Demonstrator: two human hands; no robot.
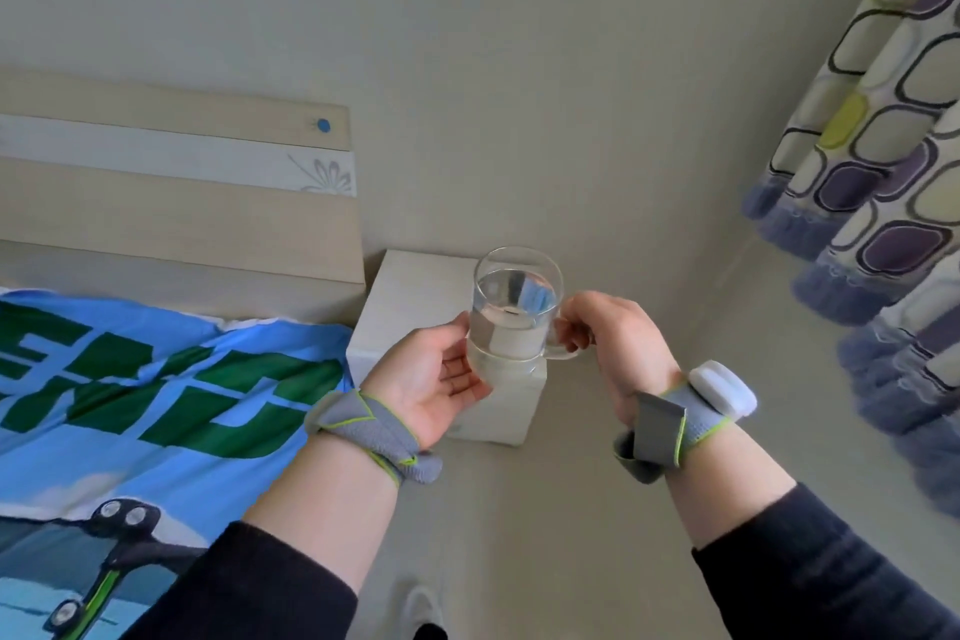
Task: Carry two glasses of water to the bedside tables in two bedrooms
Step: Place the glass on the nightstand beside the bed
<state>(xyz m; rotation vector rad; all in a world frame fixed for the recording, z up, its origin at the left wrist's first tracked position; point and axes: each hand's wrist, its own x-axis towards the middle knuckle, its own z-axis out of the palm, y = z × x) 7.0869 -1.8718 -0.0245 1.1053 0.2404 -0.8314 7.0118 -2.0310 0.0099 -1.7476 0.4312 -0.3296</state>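
One glass mug of water, upright: my right hand pinches its handle, left hand cups its base, above the bedside table's front right corner.

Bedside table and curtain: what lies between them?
In the head view, only bare floor lies between the bedside table and the curtain; nothing stands there.

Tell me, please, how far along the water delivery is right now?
Done: a filled glass has reached a bedroom. In hand: the left hand cups its base, the right hand holds its handle, above the bedside table. Left: setting it down. No second glass is in view.
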